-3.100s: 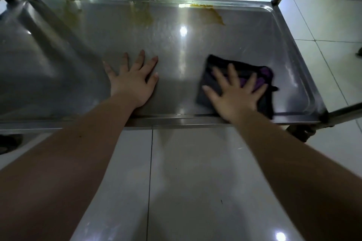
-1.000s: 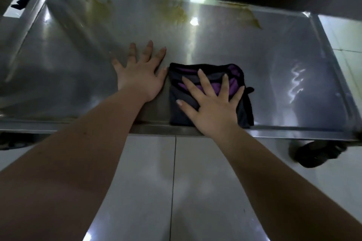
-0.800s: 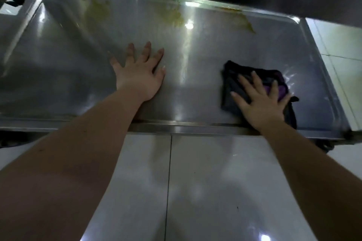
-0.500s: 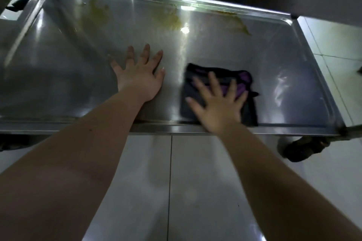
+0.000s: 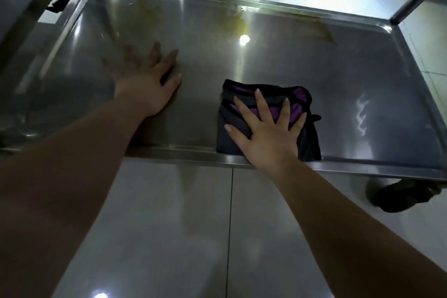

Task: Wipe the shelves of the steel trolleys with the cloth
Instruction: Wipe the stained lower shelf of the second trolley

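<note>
The right grip lies flat and spread, pressing the folded black-and-purple cloth onto the steel trolley shelf near its front rim. The left grip rests splayed on bare steel.

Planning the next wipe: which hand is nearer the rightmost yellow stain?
Right. The right hand, pressing the cloth, sits nearside of the stain; the left hand lies farther left.

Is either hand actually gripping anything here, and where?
Nothing is gripped. The right hand presses flat on top of the folded cloth; the left hand lies flat on the steel shelf.
</note>
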A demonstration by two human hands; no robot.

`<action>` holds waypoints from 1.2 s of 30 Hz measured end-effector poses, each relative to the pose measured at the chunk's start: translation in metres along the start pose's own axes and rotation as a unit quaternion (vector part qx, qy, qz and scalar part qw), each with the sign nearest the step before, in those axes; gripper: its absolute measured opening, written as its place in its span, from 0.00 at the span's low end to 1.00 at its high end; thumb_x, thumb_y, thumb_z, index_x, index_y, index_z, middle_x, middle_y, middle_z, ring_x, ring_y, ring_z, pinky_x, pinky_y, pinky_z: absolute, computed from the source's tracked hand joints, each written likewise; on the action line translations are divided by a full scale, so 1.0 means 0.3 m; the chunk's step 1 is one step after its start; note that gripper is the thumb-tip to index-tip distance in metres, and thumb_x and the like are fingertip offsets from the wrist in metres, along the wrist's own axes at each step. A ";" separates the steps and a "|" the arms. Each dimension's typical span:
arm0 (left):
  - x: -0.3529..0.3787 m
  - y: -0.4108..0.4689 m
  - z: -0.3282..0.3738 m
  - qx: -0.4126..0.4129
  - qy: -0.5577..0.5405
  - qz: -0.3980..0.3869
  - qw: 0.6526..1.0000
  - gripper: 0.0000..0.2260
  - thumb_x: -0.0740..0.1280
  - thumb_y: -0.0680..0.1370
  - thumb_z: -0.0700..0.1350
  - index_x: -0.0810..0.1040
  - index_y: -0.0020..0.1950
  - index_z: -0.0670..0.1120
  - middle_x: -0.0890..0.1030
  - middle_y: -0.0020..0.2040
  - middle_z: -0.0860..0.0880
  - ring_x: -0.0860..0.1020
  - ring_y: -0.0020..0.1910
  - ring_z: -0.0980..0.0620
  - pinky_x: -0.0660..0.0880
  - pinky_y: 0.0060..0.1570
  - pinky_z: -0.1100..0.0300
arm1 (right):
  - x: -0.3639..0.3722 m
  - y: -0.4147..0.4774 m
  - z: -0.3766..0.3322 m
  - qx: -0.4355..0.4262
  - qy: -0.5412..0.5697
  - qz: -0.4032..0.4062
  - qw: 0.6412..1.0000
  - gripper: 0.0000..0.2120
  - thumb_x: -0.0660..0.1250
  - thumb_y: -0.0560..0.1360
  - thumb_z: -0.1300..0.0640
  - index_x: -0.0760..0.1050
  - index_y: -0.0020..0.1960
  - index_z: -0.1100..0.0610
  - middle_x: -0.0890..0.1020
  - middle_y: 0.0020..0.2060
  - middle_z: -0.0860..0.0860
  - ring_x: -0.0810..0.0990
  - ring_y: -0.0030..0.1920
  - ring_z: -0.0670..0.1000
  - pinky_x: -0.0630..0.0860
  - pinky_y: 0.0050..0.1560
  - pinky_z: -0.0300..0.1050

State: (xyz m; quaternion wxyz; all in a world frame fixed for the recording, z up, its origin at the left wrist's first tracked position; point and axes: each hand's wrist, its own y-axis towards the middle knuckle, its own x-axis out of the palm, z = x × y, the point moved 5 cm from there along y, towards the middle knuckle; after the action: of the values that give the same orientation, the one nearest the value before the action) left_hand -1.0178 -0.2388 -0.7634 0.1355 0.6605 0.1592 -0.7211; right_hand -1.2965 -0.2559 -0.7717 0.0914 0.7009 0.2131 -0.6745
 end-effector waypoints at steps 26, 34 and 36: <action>0.033 0.005 0.030 0.007 0.019 -0.010 1.000 0.27 0.40 0.77 0.69 0.43 0.76 0.69 0.44 0.80 0.58 0.45 0.79 0.41 0.42 0.67 0.27 | -0.102 0.506 -0.036 -0.050 0.012 0.009 0.999 0.31 0.45 0.72 0.24 0.48 0.74 0.28 0.47 0.78 0.37 0.40 0.77 0.65 0.32 0.67 0.75; 0.026 0.013 0.043 0.006 0.018 0.010 1.000 0.26 0.41 0.78 0.68 0.43 0.76 0.68 0.45 0.81 0.56 0.44 0.78 0.39 0.42 0.68 0.28 | -0.153 0.539 0.351 0.170 0.059 -0.010 0.984 0.35 0.45 0.70 0.22 0.49 0.75 0.29 0.46 0.78 0.37 0.41 0.77 0.65 0.36 0.68 0.76; 0.024 0.014 0.046 0.008 0.014 0.010 1.000 0.26 0.41 0.78 0.68 0.44 0.76 0.68 0.45 0.81 0.56 0.44 0.78 0.38 0.42 0.68 0.29 | -0.157 0.569 0.243 0.153 0.069 0.002 0.986 0.34 0.46 0.71 0.22 0.49 0.75 0.30 0.46 0.79 0.38 0.40 0.77 0.67 0.37 0.67 0.77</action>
State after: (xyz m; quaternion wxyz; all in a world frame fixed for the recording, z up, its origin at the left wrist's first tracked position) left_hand -1.0294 -0.2481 -0.7698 0.1352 0.6733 0.1485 -0.7116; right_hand -1.2905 -0.4466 -0.7578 -0.0308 0.7517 0.1119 -0.6492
